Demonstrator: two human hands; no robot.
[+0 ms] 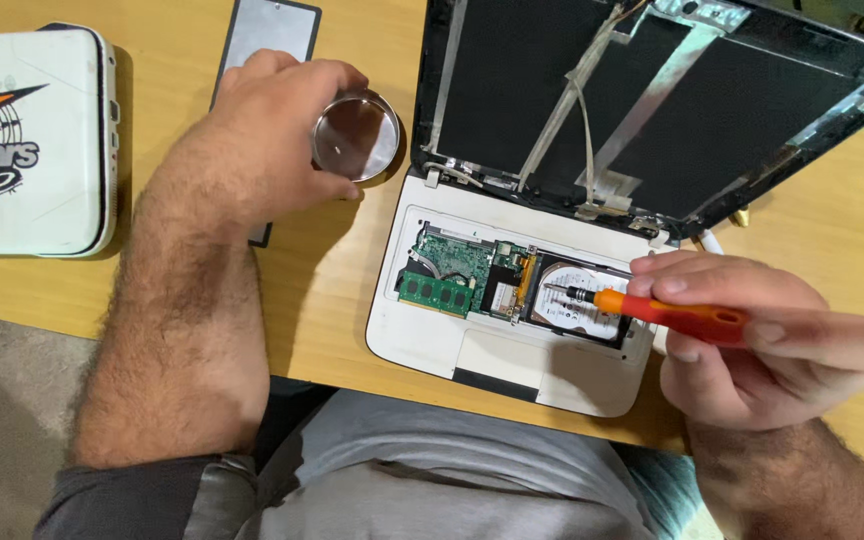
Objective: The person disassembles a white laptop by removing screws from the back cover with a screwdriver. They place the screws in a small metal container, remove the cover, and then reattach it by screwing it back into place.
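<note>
While the right hand [752, 345] closes its grip round a red-and-orange screwdriver [652, 310], the tool lies nearly level, its dark tip pointing away from the palm and resting over the round silver hard drive [577, 305] inside the opened laptop [492, 340]. Thumb and forefinger pinch the orange collar; the remaining fingers curl round the red handle. Just beyond the tip sit a green circuit board [457, 255] and a green memory stick [436, 293], all sunk within the white shell, whose walls hem the tip on every side. Above this hand the laptop's dark lid [652, 100] leans back, crossed by silver strips and thin cables, its hinge edge close over the knuckles.

The left hand [262, 140] is wrapped round a small round metal tin [356, 135], fingers on its rim, thumb under it, the open mouth facing up. The tin stands just beside the laptop's near corner. Under the wrist lies a flat dark panel [270, 30] on the wooden surface [322, 290]. Outward of this hand, well apart, a white case [32, 140] sits near the surface's edge. Bare wood lies between the two hands, and the front edge runs just under both forearms.
</note>
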